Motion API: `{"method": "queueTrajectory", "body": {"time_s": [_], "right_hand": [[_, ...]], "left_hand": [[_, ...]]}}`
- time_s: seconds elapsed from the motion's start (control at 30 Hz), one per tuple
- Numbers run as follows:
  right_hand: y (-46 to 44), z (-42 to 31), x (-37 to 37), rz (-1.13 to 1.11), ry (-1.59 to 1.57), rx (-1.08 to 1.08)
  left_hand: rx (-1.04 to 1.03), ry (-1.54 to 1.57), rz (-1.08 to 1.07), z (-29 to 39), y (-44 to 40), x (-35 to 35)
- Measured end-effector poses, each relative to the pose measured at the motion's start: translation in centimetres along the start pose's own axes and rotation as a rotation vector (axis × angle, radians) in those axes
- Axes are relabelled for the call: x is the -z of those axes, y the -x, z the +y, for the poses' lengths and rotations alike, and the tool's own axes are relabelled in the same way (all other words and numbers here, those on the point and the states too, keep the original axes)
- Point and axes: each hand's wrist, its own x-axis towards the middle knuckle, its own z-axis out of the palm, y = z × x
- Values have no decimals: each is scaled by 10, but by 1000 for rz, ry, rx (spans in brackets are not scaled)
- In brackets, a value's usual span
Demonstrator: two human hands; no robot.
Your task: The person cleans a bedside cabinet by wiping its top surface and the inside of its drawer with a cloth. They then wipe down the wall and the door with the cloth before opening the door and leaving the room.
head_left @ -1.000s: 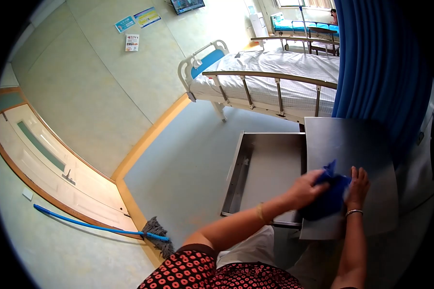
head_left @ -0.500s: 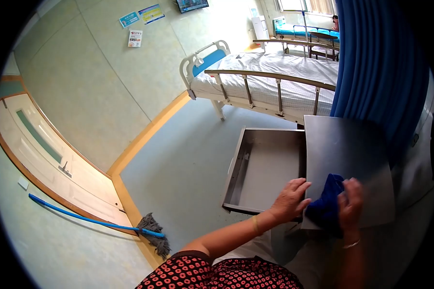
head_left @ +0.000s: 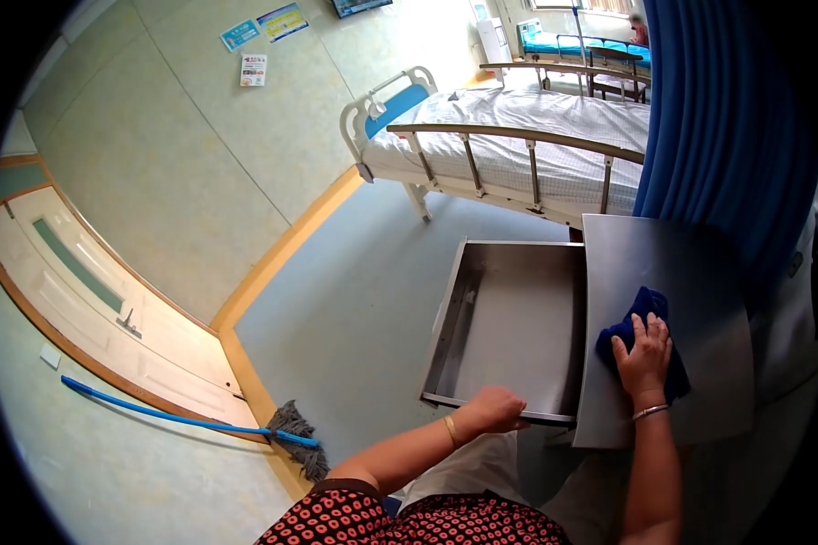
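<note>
A dark blue cloth (head_left: 647, 302) lies on the metal cabinet top (head_left: 700, 400). My right hand (head_left: 643, 356) presses flat on the cloth with its fingers spread. To the left of the top, a metal drawer (head_left: 518, 331) is pulled out, and nothing shows inside it. My left hand (head_left: 493, 410) is at the drawer's near side edge, its fingers curled over the rim and partly hidden.
Beyond the drawer stands a bed (head_left: 518, 150) with side rails. A blue curtain (head_left: 727, 136) hangs at the right. A mop (head_left: 173, 418) leans near the door (head_left: 109, 291) at the left. A person (head_left: 641, 32) is by the far bed.
My left hand has left the cloth and moved down-left to the drawer's edge, where its fingers closed. The cloth now lies farther up the cabinet top, under my right hand.
</note>
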Motion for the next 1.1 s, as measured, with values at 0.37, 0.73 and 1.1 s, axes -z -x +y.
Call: {"method": "queueTrajectory", "body": {"time_s": [0.37, 0.73, 1.1], "right_hand": [[-69, 5, -16, 73, 114, -43], [-138, 25, -28, 123, 113, -70], [-206, 63, -45, 172, 113, -56]], "left_hand": [[-89, 48, 13, 9, -17, -10], [-89, 117, 1, 9, -20, -14], [-49, 64, -122, 8, -25, -12]]}}
